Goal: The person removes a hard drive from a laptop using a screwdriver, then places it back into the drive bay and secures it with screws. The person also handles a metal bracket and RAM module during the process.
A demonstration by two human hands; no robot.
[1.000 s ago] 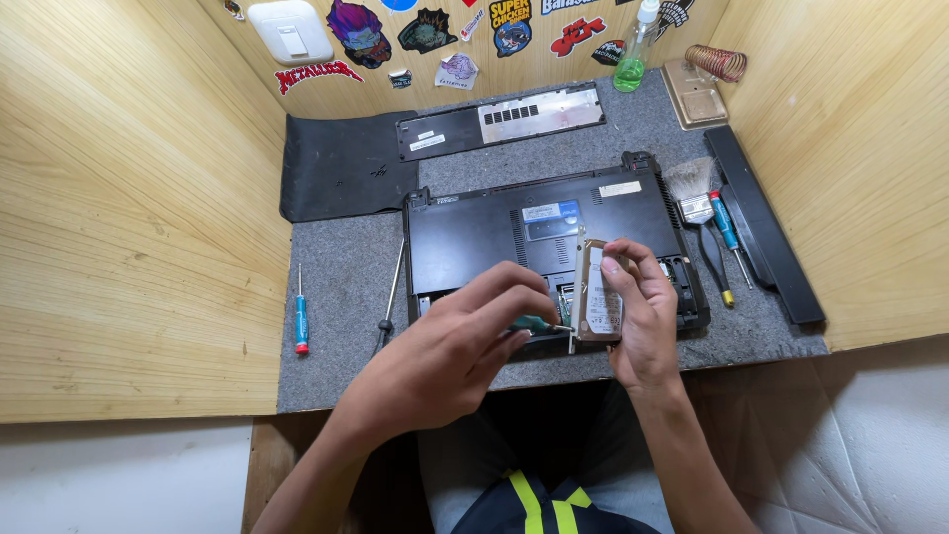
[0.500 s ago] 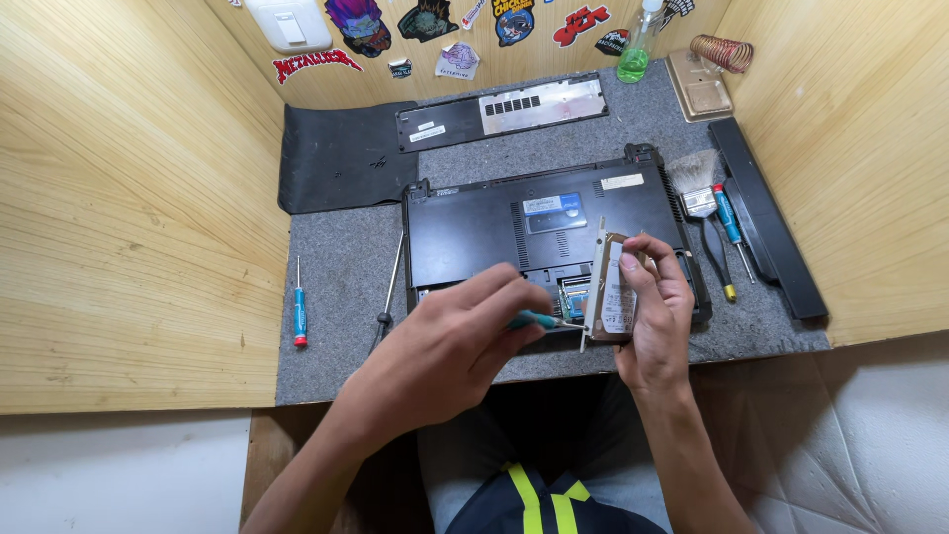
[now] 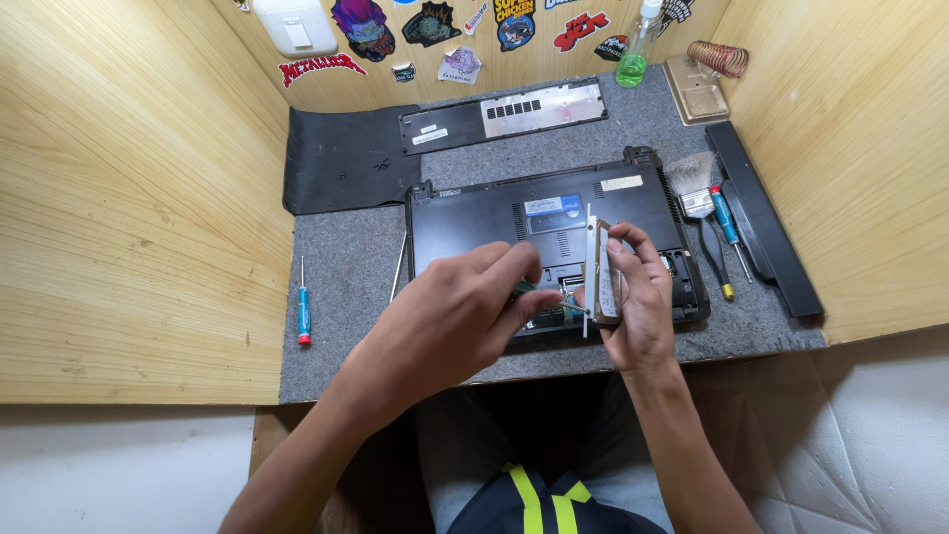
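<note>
A black laptop (image 3: 494,222) lies bottom-up on the grey mat, with one bay open near its front edge. My right hand (image 3: 641,307) holds a flat hard drive in a metal bracket (image 3: 599,269) upright on its edge above that bay. My left hand (image 3: 460,316) grips a small green-handled screwdriver (image 3: 534,292). The tip of that tool touches the side of the drive's bracket. Most of the screwdriver handle is hidden by my fingers.
A blue and red screwdriver (image 3: 303,313) lies at the left of the mat. A thin metal tool (image 3: 397,267) rests beside the laptop. A brush (image 3: 692,188), another screwdriver (image 3: 725,220) and a black battery bar (image 3: 766,232) lie right. A black cover panel (image 3: 504,114) and a green bottle (image 3: 635,59) are at the back.
My right hand has tilted the drive from nearly flat to upright on its edge. My left hand has brought the screwdriver tip to its side.
</note>
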